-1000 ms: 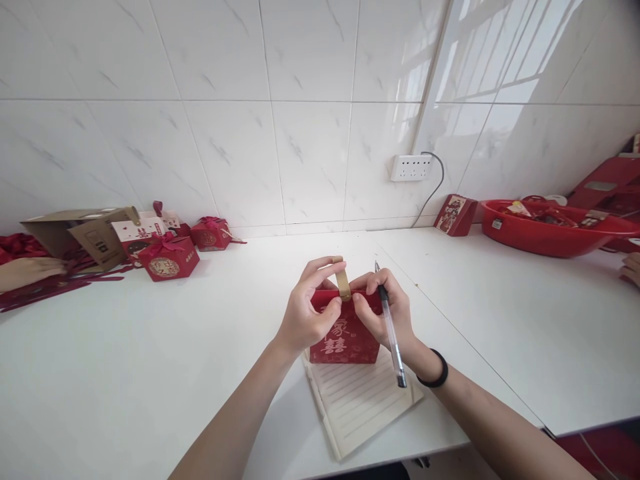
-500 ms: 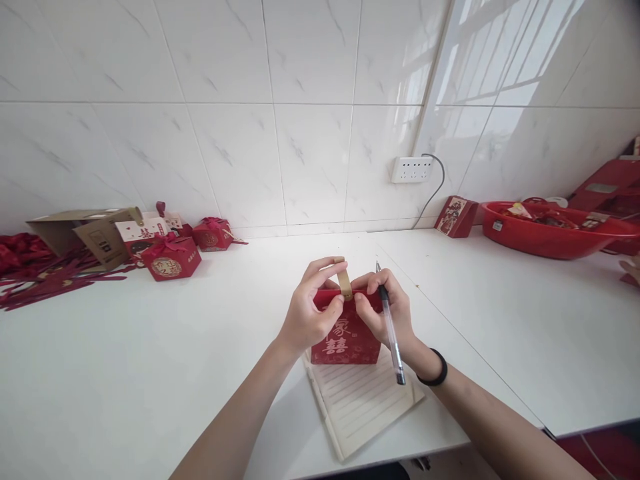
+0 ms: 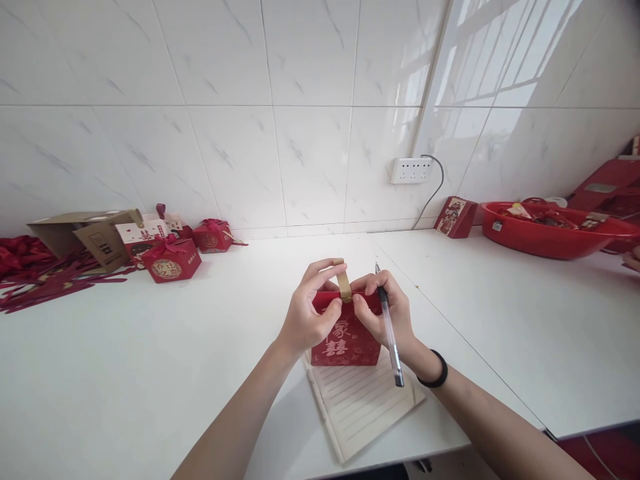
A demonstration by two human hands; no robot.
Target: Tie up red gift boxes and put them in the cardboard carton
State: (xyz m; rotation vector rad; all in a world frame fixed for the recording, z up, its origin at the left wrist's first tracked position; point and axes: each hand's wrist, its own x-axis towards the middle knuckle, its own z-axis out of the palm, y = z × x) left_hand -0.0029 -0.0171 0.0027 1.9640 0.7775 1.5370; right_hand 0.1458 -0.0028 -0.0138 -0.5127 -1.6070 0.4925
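A red gift box (image 3: 357, 343) with pale characters printed on its front stands upright on a lined notebook (image 3: 360, 413). From the middle of its top rises a gold strap (image 3: 345, 285). My left hand (image 3: 315, 310) pinches the box's top edge left of the strap, with the fingertips at the strap's upper end. On the other side of the strap, my right hand (image 3: 390, 310) grips the same top edge. A clear pen (image 3: 391, 340) with a black grip is also tucked in my right hand, its tip pointing up and away.
Red gift boxes (image 3: 173, 260), an open cardboard box (image 3: 103, 240) and dark red ribbons (image 3: 55, 283) lie at the left. Toward the back right are another red box (image 3: 455, 217), a red basin (image 3: 555, 233) and a wall socket strip (image 3: 411, 171). Another person's hand (image 3: 633, 259) shows at the right edge.
My hands and the red gift box are almost unmoved. The other person's hand at the right edge has shifted slightly.
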